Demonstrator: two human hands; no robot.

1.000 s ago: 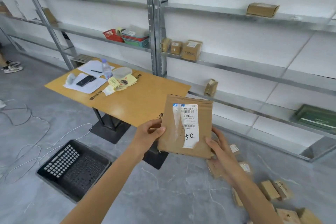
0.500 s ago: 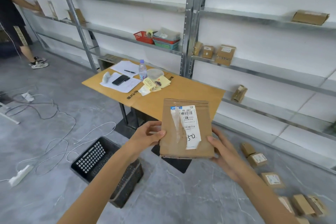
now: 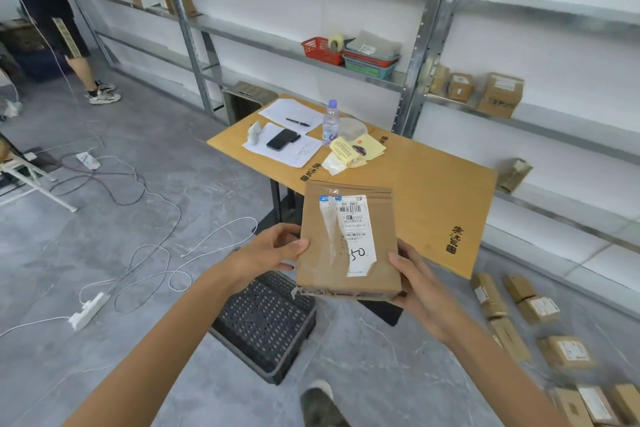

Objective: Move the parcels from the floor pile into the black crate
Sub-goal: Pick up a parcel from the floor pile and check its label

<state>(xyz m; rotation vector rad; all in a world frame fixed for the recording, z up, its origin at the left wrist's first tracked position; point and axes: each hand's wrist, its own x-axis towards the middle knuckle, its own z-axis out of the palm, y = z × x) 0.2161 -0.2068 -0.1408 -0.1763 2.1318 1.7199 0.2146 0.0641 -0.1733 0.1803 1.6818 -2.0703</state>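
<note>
One brown parcel (image 3: 322, 253) was held upright above the floor (image 3: 363, 357), its white label (image 3: 355, 236) turned toward the camera. It was pinched at its left edge by the left hand (image 3: 268, 250), thumb on the front and fingers curled behind. It was gripped at its lower right corner by the right hand (image 3: 420, 284), thumb laid against the front. A black crate (image 3: 266, 322) was seen on the floor just below the left hand. More parcels (image 3: 538, 308) were scattered on the floor to the right of the right hand. A wooden tabletop (image 3: 433, 191) lay beyond the hands.
</note>
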